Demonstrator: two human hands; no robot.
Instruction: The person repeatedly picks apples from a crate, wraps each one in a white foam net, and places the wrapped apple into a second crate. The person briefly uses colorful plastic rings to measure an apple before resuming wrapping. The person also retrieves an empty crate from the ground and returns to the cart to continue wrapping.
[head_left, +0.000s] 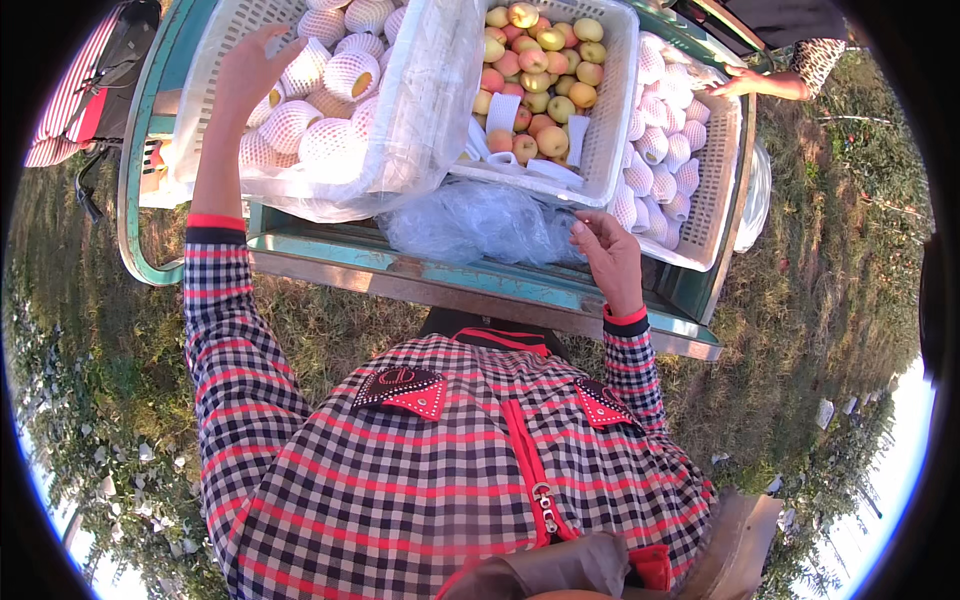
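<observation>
My left hand (251, 75) reaches over the left side of a white plastic crate (199, 90) lined with clear film, its thumb and fingers apart. Just beside its fingertips lie apples in white foam nets (352, 75). My right hand (613, 262) hovers low at the front, fingers curled in and thumb close to them; whether anything thin is between them cannot be told. Crumpled clear plastic film (480, 221) lies left of it. Behind that stands a middle crate (628, 97) of bare yellow-red apples (536, 60), with empty foam net sleeves (502, 112) on top.
A third crate (716, 187) on the right holds foam-netted apples (664, 150). All three crates sit on a green metal cart with a front rail (450, 274). Another person's hand (739, 81) is at the right crate's far edge. A handlebar grip (88, 199) stands left.
</observation>
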